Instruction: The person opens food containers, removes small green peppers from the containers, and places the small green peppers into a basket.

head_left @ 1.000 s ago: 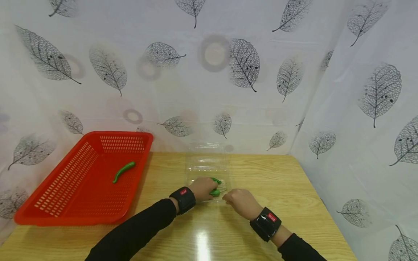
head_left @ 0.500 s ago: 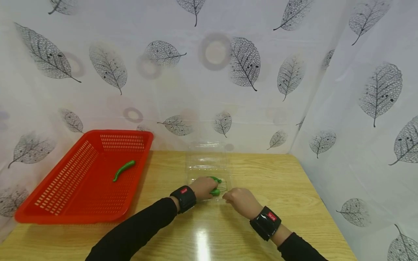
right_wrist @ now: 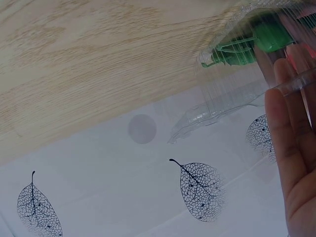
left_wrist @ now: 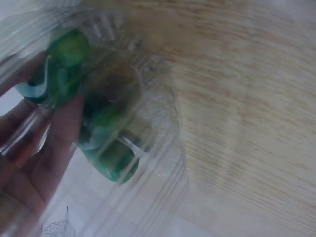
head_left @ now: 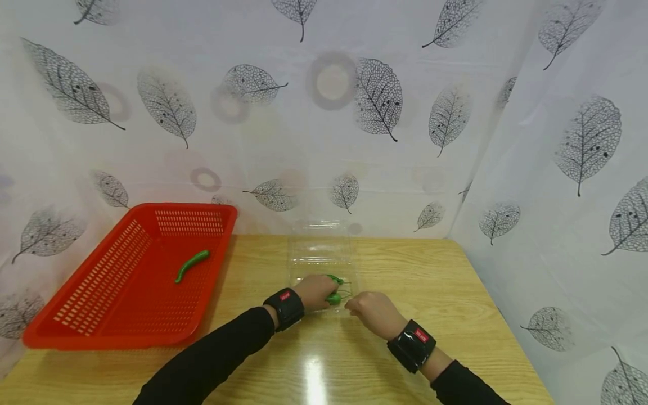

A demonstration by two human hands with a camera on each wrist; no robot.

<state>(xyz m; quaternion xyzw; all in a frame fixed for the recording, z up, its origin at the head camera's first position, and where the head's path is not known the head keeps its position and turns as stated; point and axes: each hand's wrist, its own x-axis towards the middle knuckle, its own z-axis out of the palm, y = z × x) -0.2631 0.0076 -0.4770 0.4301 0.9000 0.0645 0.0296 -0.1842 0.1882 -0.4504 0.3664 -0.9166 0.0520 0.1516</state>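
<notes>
Clear plastic box point(head_left: 322, 261), left hand point(head_left: 315, 292) gripping green pepper point(left_wrist: 70, 52) inside, right hand point(head_left: 377, 315) pinching rim point(right_wrist: 297, 84)

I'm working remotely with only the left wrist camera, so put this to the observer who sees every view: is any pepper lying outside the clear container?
Observer: Yes, the head view shows one green pepper lying in a red basket.

Operator: My feed doesn't show that. Where is the basket?

Observer: On the wooden table, to the left of the clear container.

Operator: And the right sleeve, does it touch the container?

Observer: No, the black right sleeve ends behind the black wristband, apart from the container.
</notes>
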